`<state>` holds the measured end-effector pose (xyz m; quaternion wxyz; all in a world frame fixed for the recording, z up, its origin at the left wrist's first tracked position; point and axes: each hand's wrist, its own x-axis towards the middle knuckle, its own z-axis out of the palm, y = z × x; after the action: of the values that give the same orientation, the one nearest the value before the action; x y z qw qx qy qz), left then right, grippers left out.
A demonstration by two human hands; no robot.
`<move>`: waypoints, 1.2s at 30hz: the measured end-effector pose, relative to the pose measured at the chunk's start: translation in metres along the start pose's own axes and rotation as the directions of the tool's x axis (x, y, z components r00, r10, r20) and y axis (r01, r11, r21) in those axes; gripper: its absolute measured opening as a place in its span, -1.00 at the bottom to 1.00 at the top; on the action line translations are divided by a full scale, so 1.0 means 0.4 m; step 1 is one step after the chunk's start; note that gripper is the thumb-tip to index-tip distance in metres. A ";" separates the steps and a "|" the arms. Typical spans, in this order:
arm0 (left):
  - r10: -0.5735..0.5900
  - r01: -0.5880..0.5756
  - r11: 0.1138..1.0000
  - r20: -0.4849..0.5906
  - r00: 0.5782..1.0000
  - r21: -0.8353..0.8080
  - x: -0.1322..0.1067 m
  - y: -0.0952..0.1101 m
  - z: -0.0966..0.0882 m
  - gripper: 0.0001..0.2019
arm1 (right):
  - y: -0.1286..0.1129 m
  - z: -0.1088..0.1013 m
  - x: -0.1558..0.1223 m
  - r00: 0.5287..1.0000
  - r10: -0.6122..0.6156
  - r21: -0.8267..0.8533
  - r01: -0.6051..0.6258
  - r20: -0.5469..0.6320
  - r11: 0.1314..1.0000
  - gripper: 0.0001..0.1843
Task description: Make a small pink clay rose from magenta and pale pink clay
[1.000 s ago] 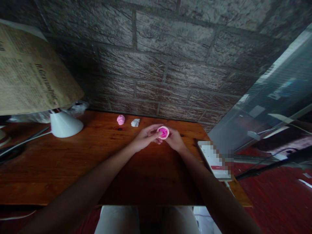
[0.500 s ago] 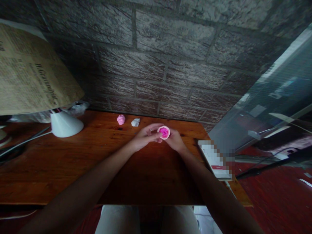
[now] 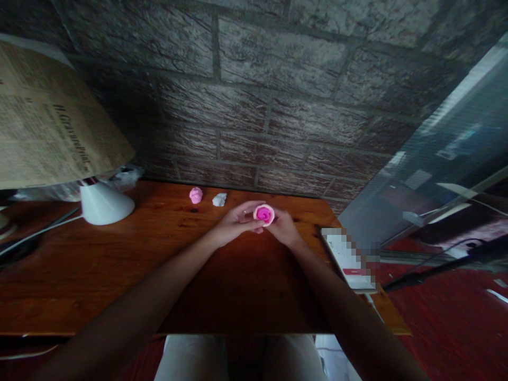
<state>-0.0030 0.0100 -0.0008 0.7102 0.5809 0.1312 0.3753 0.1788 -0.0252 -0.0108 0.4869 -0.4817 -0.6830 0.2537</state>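
Observation:
Both of my hands hold a small pink clay rose (image 3: 264, 214) above the far middle of the wooden table (image 3: 119, 264). My left hand (image 3: 236, 222) pinches its left side with thumb and fingers. My right hand (image 3: 282, 227) cups it from the right and below. The rose has a dark pink spiral centre and a paler outer rim. A lump of pink clay (image 3: 196, 195) and a lump of white clay (image 3: 219, 199) lie on the table near the wall, left of my hands.
A white lamp base (image 3: 103, 201) with a newspaper-print shade (image 3: 47, 132) stands at the back left, its cable trailing left. A phone (image 3: 348, 259) lies at the table's right edge. A brick wall (image 3: 257, 106) closes the back. A glass panel rises at right.
The rose has turned a little between my fingers and its pale rim shows less. My hands stay in the same place above the table.

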 end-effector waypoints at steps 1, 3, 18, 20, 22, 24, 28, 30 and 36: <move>0.008 -0.008 1.000 -0.011 1.000 0.003 0.001 0.000 0.001 -0.42 | 0.001 0.002 0.000 1.000 0.000 0.001 0.000 0.001 1.000 -0.73; 0.022 -0.021 1.000 -0.031 0.999 0.018 0.003 -0.002 0.001 -0.45 | 0.002 0.005 0.000 1.000 0.004 0.002 -0.004 -0.002 1.000 -0.73; 0.191 -0.150 0.888 -0.053 0.980 0.435 -0.012 -0.026 0.019 -0.27 | 0.009 0.011 0.001 0.994 0.084 -0.047 -0.087 -0.069 0.995 -0.67; 0.218 -0.169 0.872 -0.055 0.974 0.459 -0.012 -0.027 0.018 -0.30 | 0.009 0.013 0.001 0.994 0.082 -0.053 -0.085 -0.071 0.995 -0.66; 0.237 -0.186 0.865 -0.053 0.970 0.467 -0.011 -0.026 0.016 -0.30 | 0.009 0.016 0.001 0.994 0.082 -0.058 -0.086 -0.070 0.995 -0.65; 0.262 -0.213 0.858 -0.040 0.964 0.468 -0.010 -0.025 0.014 -0.35 | 0.007 0.017 0.000 0.994 0.083 -0.066 -0.087 -0.066 0.994 -0.65; 0.302 -0.258 0.842 -0.016 0.953 0.474 -0.009 -0.023 0.014 -0.44 | 0.000 0.018 -0.001 0.996 0.080 -0.083 -0.084 -0.050 0.993 -0.70; 0.303 -0.261 0.837 -0.011 0.953 0.481 -0.009 -0.023 0.014 -0.44 | -0.004 0.019 -0.002 0.996 0.077 -0.086 -0.081 -0.042 0.993 -0.71; 0.288 -0.258 0.846 0.006 0.958 0.467 -0.010 -0.025 0.013 -0.40 | -0.012 0.017 -0.002 0.996 0.081 -0.106 -0.085 -0.039 0.991 -0.73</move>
<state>0.0014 0.0030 -0.0095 0.4857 0.7339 0.1557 0.4486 0.1706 -0.0272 -0.0099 0.4611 -0.5397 -0.6663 0.2282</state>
